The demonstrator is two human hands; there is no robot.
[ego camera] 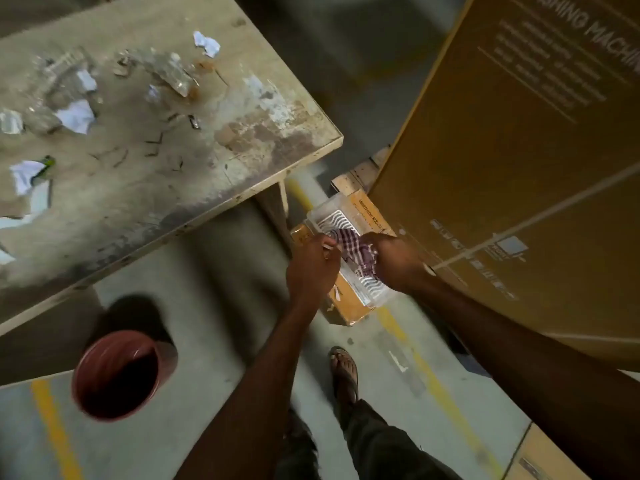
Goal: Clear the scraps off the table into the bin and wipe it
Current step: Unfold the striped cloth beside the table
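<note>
Both hands are down low, well away from the table point(214, 157). The right grip point(398, 263) is closed over a bunched checked cloth point(353, 249), fingers curled into the fabric. The left grip point(313, 263) sits just left of it, fingers curled at the cloth's edge. Whether it actually pinches the cloth or the rim beneath is hard to tell.

Under both grips lies a clear tray point(332, 218) on a small carton point(348, 303) on the floor. Hard against the right grip's far side stands a big brown box point(519, 161).

The scraps point(76, 116), white crumpled paper and clear wrapping, are well up and left of the left grip, scattered across the stained table. The red bin point(117, 375) stands on the floor, down and left of the left grip, beside the table's near edge. A sandalled foot point(344, 368) is planted below the grips, by a yellow floor line point(433, 379).
</note>
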